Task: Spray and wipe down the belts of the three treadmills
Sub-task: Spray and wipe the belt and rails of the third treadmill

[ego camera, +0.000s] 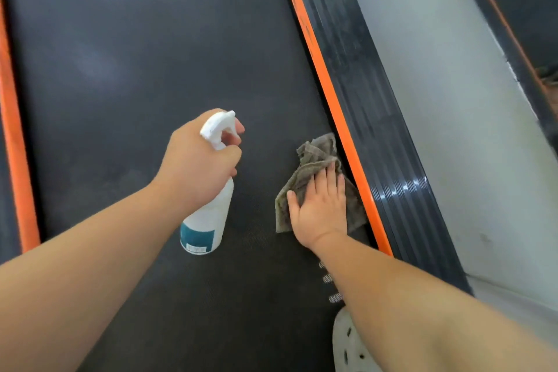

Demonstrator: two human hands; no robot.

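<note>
On the right edge of the dark treadmill belt (136, 69), in the head view, a grey cloth (314, 154) lies crumpled, its near half hidden under the right hand (320, 208). That hand lies flat, its fingers straight and close together, pressing the cloth down. The cloth's right side touches the orange strip (332, 100) that borders the belt.

The left hand (199, 160) is curled round the neck of a white spray bottle (208, 214), with one finger hooked on the trigger, so the neck itself is covered. The label's print is too small to read, and whether the base touches the belt cannot be told. A white perforated shoe (347, 347) at the bottom is half hidden by the right forearm and cut off by the frame.

The belt runs out of the frame at top and bottom, with open dark surface ahead of and left of both hands. A second orange strip (12, 130) bounds it on the left. Beyond the right strip comes a ribbed black side rail (377, 130), then pale floor (437, 100).

The bottle's long axis tilts from its base, nearer the person, up to the nozzle, which points away along the belt and slightly right.
</note>
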